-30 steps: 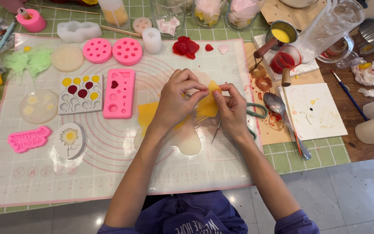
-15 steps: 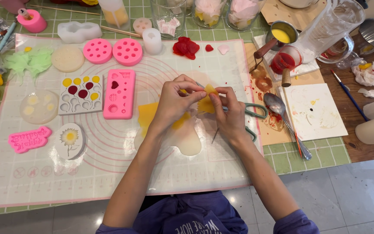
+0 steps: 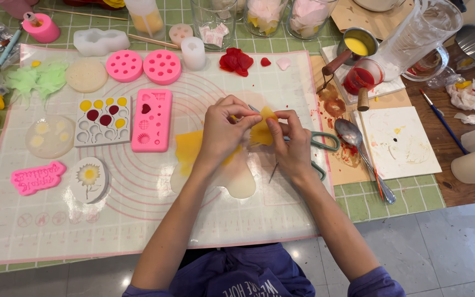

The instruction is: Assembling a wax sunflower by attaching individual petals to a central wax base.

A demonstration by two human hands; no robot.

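Yellow wax piece (image 3: 261, 132): thin, crumpled, translucent, pinched between both hands' fingertips, raised just above the white silicone mat (image 3: 138, 231), near its centre.

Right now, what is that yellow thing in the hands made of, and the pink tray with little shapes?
The yellow piece looks like thin wax: matte, slightly see-through, folding between the left hand and right hand. It could be another soft sheet. The pink mould seems to be silicone: smooth, matte, rubbery-looking, with shaped hollows. The spoon looks like shiny metal.

Home craft table: silicone moulds (image 3: 150, 119), wax cups (image 3: 358, 45)
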